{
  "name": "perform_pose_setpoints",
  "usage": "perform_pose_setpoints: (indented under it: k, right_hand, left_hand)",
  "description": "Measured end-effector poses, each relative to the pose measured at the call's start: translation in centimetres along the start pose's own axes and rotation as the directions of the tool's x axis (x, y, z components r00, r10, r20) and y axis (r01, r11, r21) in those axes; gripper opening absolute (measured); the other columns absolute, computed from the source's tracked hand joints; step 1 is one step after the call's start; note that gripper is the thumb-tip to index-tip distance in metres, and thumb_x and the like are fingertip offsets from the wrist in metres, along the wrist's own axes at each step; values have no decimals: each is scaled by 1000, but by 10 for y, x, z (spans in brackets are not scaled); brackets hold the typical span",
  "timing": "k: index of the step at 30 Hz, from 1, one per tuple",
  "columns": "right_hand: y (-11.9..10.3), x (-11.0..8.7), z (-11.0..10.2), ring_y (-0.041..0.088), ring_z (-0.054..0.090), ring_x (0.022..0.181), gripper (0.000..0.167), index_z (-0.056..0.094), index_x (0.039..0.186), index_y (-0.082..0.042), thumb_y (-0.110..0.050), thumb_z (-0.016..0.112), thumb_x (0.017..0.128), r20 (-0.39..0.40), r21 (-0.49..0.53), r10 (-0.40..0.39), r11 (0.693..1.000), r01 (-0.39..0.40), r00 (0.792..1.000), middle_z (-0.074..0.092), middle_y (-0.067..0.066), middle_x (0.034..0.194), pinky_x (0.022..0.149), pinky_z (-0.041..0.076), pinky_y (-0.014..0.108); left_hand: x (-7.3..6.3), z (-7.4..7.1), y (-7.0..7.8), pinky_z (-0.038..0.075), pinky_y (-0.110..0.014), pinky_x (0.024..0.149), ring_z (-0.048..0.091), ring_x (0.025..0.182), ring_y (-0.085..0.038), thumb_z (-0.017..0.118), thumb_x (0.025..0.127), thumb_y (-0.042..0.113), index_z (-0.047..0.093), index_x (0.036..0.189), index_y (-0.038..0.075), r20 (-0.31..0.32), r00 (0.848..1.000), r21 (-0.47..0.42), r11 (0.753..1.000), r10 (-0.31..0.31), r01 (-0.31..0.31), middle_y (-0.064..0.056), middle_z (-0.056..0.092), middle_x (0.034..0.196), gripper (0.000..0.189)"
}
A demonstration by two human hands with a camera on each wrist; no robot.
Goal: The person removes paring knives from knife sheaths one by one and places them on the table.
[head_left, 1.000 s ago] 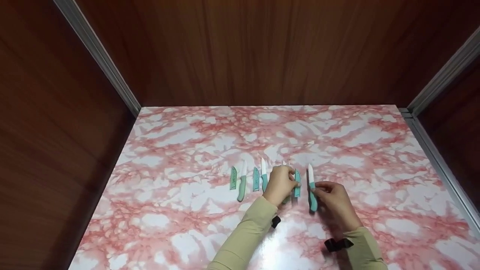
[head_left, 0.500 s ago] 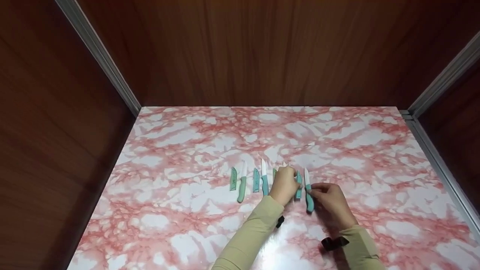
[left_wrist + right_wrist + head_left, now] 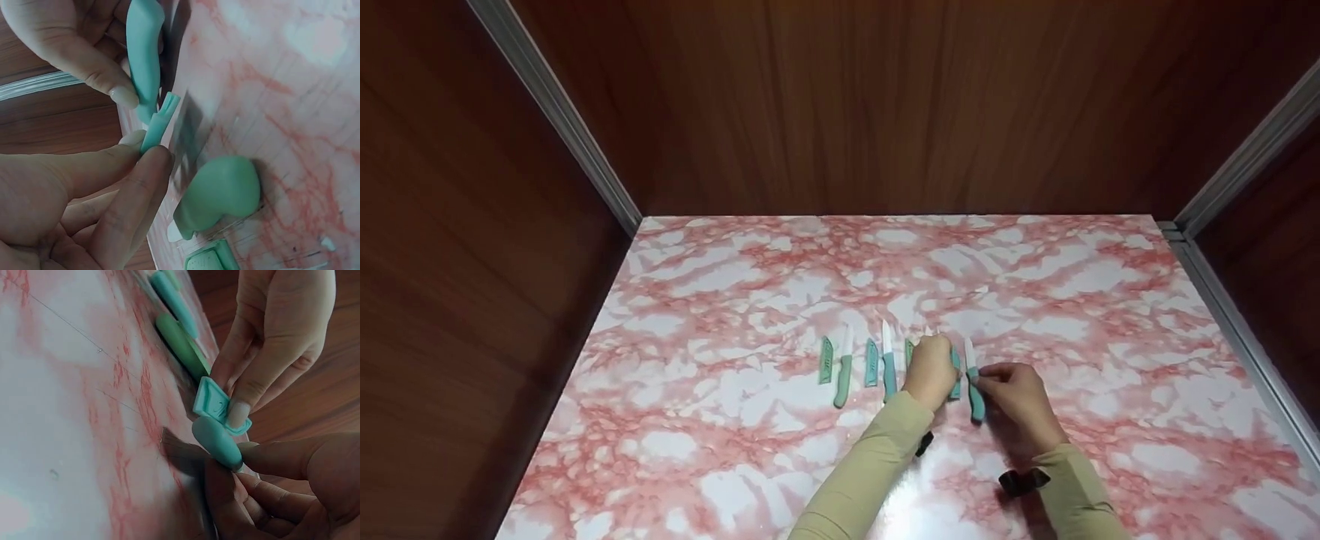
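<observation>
Between the thumb and fingers of my left hand (image 3: 931,371) is a teal knife sheath (image 3: 160,124), pinched just above the table. My right hand (image 3: 1020,397) pinches a paring knife by its teal handle (image 3: 976,397), blade pointing away from me. Knife and sheath stand side by side, a small gap between them in the head view. Under and beside the left hand lies a green-handled knife (image 3: 225,188), mostly hidden from the head camera. A green sheath (image 3: 211,259) shows beside it in the left wrist view.
Left of the hands lie a blue-handled knife (image 3: 889,367), a blue sheath (image 3: 872,363), a green-handled knife (image 3: 844,375) and a green sheath (image 3: 826,360) in a row. Brown wood-look panels (image 3: 840,112) wall the marbled red-and-white table (image 3: 720,465).
The right hand has brought the teal-handled knife left, closer to the sheath. My left hand has shifted slightly right, uncovering more of the blue-handled knife and the green sheath beside it.
</observation>
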State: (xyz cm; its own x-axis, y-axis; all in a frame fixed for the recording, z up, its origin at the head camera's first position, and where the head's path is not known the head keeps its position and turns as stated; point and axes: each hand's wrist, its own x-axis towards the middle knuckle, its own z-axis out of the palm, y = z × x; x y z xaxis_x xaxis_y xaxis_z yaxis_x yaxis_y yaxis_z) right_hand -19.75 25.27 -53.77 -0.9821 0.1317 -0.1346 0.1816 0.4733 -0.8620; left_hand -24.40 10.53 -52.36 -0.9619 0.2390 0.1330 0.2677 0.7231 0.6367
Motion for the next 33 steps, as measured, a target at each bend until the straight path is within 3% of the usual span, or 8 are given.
perform_pose_setpoints:
  k: [8, 17, 21, 29, 33]
  right_hand:
    - [-1, 0, 2, 19, 62, 71, 19, 69, 96, 6, -10, 69, 86, -7, -5, 17, 1000, -17, 1000, 67, 11, 82, 65, 51, 29]
    - [-4, 1, 0, 21, 62, 68, 16, 69, 92, 6, -8, 69, 85, -19, -31, -6, 1000, 6, 1000, 66, 11, 77, 62, 51, 28]
    - [-2, 2, 0, 20, 62, 67, 14, 69, 90, 6, -7, 70, 84, -25, -48, -25, 999, 23, 999, 67, 10, 76, 60, 51, 28]
    - [2, 3, 1, 22, 64, 65, 15, 68, 92, 7, -7, 69, 86, -13, 16, 6, 1000, -6, 1000, 67, 12, 76, 61, 53, 30]
    - [4, 4, 1, 19, 63, 65, 15, 69, 90, 5, -9, 71, 85, -30, -32, -5, 999, 4, 1000, 68, 8, 76, 60, 51, 27]
  left_hand:
    - [0, 5, -2, 43, -22, 49, 59, 57, -13, 77, 64, -5, 52, 57, 10, -21, 1000, 18, 1000, 9, -8, -3, 59, 59, 30]
    - [2, 5, 0, 47, -22, 54, 64, 64, -19, 79, 64, -3, 56, 61, 10, -56, 998, 50, 999, 15, -12, -5, 62, 64, 26]
    - [1, 5, -1, 46, -23, 52, 63, 62, -19, 77, 65, -5, 57, 64, 8, -60, 998, 33, 999, 19, -17, -5, 61, 63, 24]
    - [0, 5, -4, 45, -22, 52, 59, 58, -15, 76, 65, -7, 61, 66, 4, -71, 997, -14, 1000, 14, -15, -3, 57, 60, 19]
    - [0, 6, -6, 45, -22, 52, 58, 58, -14, 79, 64, -5, 60, 66, 5, -87, 996, -8, 1000, 24, -25, -3, 58, 61, 21]
